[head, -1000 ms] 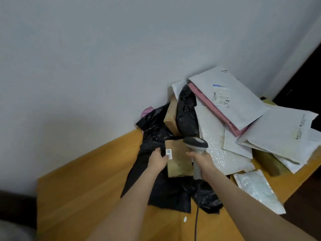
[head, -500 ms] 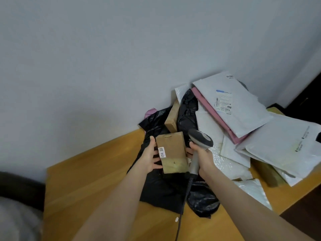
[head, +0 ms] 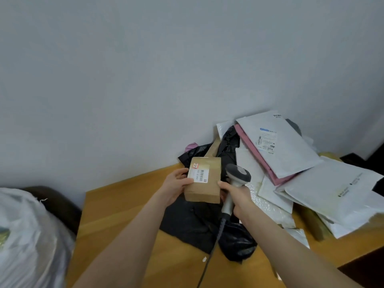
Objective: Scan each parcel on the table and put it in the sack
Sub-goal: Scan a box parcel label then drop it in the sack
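Starting far left of the brown parcel (head: 204, 185), the white sack (head: 27, 235) bulges beside the table (head: 124, 204), well apart from both hands. Just left of the parcel, the left hand (head: 176, 188) grips its left edge, thumb lying on the front beside the white label (head: 198, 173), fingers behind. The parcel is held clear of the table, roughly upright, label face toward the camera, between the two hands. At its right edge the right hand (head: 239, 197) touches it with a fingertip while the other fingers wrap the handle of the scanner (head: 239, 174), whose head rises just right of the parcel; which way its window faces I cannot tell. To scan cleanly, I judge the right hand should come off the parcel and turn the scanner head square onto the barcode, with the left thumb kept off the bars and the face held flat. Farther right of the parcel lies a pile of mailers (head: 291, 146).
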